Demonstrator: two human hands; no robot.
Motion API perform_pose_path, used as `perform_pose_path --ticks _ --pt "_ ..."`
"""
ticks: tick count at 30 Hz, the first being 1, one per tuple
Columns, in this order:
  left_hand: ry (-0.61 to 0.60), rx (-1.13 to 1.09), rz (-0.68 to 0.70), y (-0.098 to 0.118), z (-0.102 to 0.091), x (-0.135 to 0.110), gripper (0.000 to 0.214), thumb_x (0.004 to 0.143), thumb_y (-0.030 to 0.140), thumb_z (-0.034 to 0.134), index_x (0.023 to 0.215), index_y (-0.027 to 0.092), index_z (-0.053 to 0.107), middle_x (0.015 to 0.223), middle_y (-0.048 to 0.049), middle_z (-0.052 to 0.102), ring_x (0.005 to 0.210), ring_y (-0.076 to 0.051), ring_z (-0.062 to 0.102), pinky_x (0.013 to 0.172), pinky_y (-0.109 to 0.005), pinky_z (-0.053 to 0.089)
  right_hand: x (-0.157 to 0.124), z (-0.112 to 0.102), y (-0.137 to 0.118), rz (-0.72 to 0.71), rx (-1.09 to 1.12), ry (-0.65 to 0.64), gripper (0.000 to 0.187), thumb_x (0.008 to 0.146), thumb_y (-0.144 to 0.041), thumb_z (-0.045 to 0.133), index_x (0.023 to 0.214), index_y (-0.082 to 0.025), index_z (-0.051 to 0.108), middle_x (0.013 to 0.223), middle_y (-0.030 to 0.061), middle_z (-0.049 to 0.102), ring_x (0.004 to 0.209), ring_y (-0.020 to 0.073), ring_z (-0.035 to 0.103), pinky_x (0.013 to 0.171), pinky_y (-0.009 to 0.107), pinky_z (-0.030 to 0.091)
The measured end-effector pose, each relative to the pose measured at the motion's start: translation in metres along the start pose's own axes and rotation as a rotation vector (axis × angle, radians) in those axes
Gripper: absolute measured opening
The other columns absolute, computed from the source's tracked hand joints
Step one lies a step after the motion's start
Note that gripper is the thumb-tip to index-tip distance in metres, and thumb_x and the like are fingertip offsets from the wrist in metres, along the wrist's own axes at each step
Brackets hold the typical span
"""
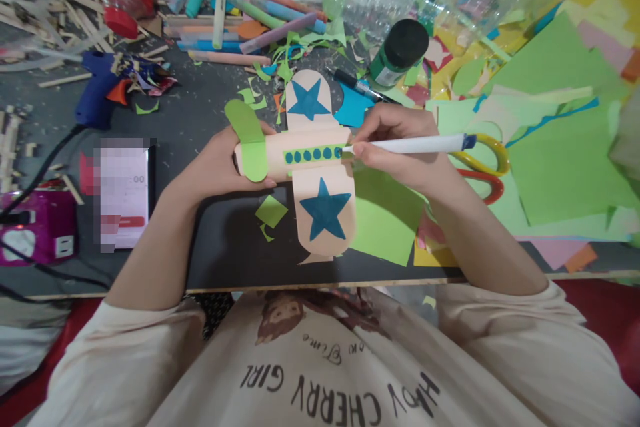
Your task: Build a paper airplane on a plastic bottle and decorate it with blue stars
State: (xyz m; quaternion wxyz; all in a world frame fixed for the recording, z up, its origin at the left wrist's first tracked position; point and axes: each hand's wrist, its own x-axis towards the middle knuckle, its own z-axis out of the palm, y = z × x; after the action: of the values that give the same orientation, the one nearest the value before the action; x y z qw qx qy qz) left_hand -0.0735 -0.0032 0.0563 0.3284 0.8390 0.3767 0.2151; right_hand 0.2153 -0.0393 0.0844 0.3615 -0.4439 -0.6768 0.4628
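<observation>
A peach paper airplane lies across my left hand, whose fingers wrap round its tail end. Its two rounded wings each carry a blue painted star, and a green strip with a row of blue dots runs along the body. A green paper tail piece sits at the left end. My right hand pinches a white marker with a dark blue end. The marker's tip touches the strip at its rightmost dot. Part of my left hand is hidden behind the airplane.
A green paint jar with black lid and a black pen lie beyond the airplane. Scissors rest right among coloured paper sheets. At left are a blue glue gun, a phone and a purple box.
</observation>
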Motion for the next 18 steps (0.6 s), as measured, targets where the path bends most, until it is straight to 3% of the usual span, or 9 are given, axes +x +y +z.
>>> perform_pose_path --ticks 6,18 --pt "0.0 -0.018 -0.007 -0.0014 0.0011 -0.0003 0.08 0.071 0.079 0.064 0.116 0.013 0.058 0.113 -0.0087 0.066 0.101 -0.025 0.066 0.083 -0.036 0.055 -0.0003 0.0011 -0.0013 -0.01 -0.061 0.043 0.019 0.084 -0.032 0.071 0.072 -0.024 0.058 0.07 -0.0002 0.061 0.061 0.0137 0.053 0.051 0.029 0.04" --pt "-0.004 -0.015 0.013 -0.0025 0.0018 0.0004 0.081 0.071 0.08 0.063 0.116 0.013 0.058 0.113 -0.0099 0.066 0.1 -0.024 0.066 0.083 -0.036 0.055 0.0018 -0.0002 -0.0044 -0.101 -0.043 -0.023 0.02 0.082 -0.022 0.066 0.066 -0.02 0.054 0.058 -0.0037 0.055 0.054 0.0088 0.044 0.048 0.025 0.03"
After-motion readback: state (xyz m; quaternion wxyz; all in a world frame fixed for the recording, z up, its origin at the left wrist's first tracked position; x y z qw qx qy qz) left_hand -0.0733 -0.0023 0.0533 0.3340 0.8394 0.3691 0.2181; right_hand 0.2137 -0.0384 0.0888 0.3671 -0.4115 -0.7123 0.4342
